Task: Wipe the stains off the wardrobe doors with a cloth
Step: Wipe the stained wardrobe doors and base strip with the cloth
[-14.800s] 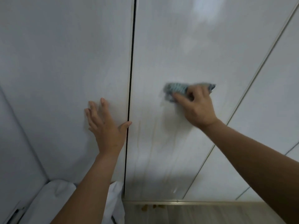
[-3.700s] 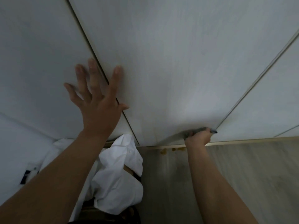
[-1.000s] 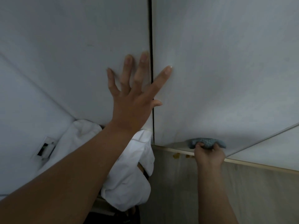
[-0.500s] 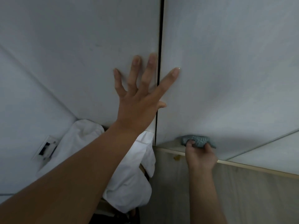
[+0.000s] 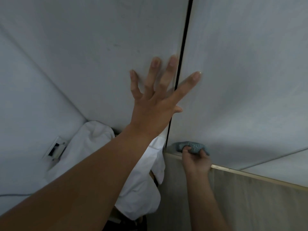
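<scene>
Pressing left hand point(image 5: 153, 110) flat, fingers spread, on smooth matte white doors point(image 5: 241, 80), across dark seam point(image 5: 185, 39). Gripping bunched, nubby teal cloth point(image 5: 193, 146) in right hand point(image 5: 196, 162) at door's bottom corner.

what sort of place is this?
Probably a bedroom at home: tall white wardrobe doors, a wood-look floor below them, and a wall socket at the left. The right hand holds a cloth at a door's foot.

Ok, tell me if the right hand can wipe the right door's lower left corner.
Likely yes: the right hand grips the cloth on the door right beside that corner; nothing lies between.
</scene>
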`<state>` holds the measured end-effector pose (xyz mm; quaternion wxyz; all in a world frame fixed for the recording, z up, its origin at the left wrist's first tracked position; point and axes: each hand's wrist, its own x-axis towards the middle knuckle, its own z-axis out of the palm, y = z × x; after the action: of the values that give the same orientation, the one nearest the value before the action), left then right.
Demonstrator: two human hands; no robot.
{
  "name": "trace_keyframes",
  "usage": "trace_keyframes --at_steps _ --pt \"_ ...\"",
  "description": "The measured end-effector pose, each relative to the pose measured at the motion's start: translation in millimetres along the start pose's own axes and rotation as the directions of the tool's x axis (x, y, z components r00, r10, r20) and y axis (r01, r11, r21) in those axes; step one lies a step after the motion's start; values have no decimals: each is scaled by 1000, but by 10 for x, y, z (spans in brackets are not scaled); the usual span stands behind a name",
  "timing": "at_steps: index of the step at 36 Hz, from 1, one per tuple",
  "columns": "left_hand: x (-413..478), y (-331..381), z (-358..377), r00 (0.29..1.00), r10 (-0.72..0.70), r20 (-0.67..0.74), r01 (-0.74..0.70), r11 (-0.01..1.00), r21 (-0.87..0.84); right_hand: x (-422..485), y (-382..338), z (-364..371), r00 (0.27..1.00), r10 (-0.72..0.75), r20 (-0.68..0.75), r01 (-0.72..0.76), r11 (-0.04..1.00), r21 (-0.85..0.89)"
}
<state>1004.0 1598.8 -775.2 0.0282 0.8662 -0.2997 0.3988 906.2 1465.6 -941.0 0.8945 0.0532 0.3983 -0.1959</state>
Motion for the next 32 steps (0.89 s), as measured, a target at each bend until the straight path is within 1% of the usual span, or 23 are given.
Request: trace_keyframes --at_steps 1,3,6,9,10,11,12,13,14,15,16,17,19,20,21,22,24,26,28,29,30,31,32 --pt "3 3 0 1000 1 0 -1 1000 2 -31 -63 15 999 -16 45 16 1000 -7" --pt "19 17 -28 1000 -6 16 6 1000 0 -58 -142 10 997 -52 60 53 998 -23" --pt "20 28 -42 1000 -7 10 6 1000 12 105 -42 -19 989 -142 -51 138 987 -84" --pt "29 -2 -38 1000 4 -6 -4 999 50 459 101 -298 988 -92 -121 80 992 -100" --pt "30 -2 -45 1000 2 -6 -2 999 45 510 115 -414 990 -60 -125 40 987 -153" --pt "25 -3 -49 1000 1 -6 0 999 47 624 93 -471 985 -16 -173 -19 980 -196" --pt "30 2 -58 1000 2 -9 -2 999 55 637 137 -507 973 -77 -217 9 954 -298" --pt "42 7 -61 1000 6 -14 -5 998 63 646 157 -503 969 -82 -233 15 961 -277" --pt "50 9 -62 1000 8 -9 -7 998 60 521 217 -444 971 -140 -192 69 940 -334" --pt "40 8 -57 1000 3 -5 -3 999 48 413 194 -371 968 -174 -183 77 893 -443" --pt "30 4 -43 1000 -2 -11 3 999 43 305 173 -286 956 -259 -138 139 813 -565" --pt "23 2 -30 1000 -3 -13 4 999 47 168 164 -259 949 -311 -54 212 755 -621" --pt "28 10 -27 1000 1 -3 -1 999 53 -142 203 -194 920 -338 199 382 657 -650" --pt "36 8 -33 1000 -1 -3 1 999 46 -285 220 -113 870 -387 305 485 565 -667" --pt "32 16 -43 1000 -7 -3 7 999 32 -416 225 -65 790 -434 434 602 412 -684" --pt "30 17 -48 1000 -10 -5 10 1000 26 -488 233 -1 698 -427 574 693 205 -691" --pt "25 20 -48 1000 -9 10 9 1000 18 -487 225 88 472 -325 819 810 -207 -549" --pt "27 19 -66 1000 -6 17 6 1000 2 -334 142 154 227 -202 953 801 -517 -301" --pt "38 24 -84 1000 -5 14 5 1000 4 -69 69 138 57 -84 995 701 -706 -100" --pt "40 31 -88 1000 -5 22 5 1000 -1 45 48 127 -8 -20 1000 645 -764 -10" --pt "40 38 -86 1000 -2 24 2 1000 -8 154 46 97 -48 61 997 591 -803 77" --pt "37 37 -79 1000 2 20 -1 1000 -9 274 62 37 -60 142 988 544 -825 152" --pt "39 28 -75 1000 5 19 -5 1000 -7 403 86 -44 -25 226 974 520 -829 206"
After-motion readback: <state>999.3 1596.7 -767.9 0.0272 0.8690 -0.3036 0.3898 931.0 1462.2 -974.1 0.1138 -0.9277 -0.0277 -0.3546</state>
